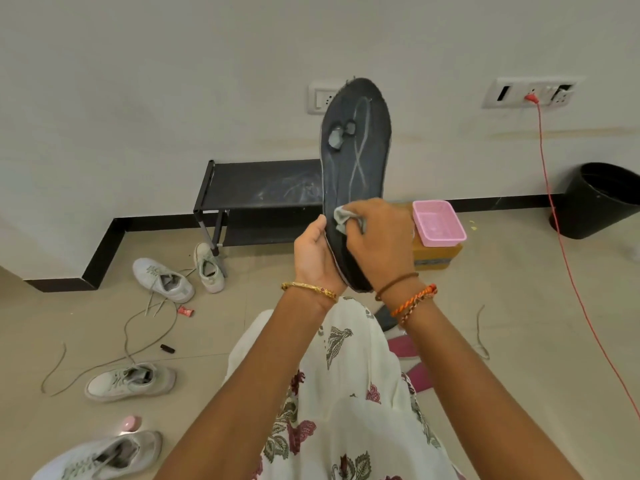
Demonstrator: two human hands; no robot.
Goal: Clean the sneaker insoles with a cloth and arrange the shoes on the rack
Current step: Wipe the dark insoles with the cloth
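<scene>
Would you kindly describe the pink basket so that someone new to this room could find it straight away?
Start at the low black shoe rack against the white wall and look just past its right end. There a yellow box sits on the floor, and the pink basket rests on top of it. It is the only pink latticed tray; the black bin further right is round and dark.

Four pale sneakers lie on the floor: one (162, 279), another (208, 267), a third (130, 381), a fourth (100, 457). One dark insole (356, 161) is held up, with one cloth (343, 216) against it. One rack (259, 192), one pink basket (439, 223), one black bin (602, 199), two hands.
</scene>
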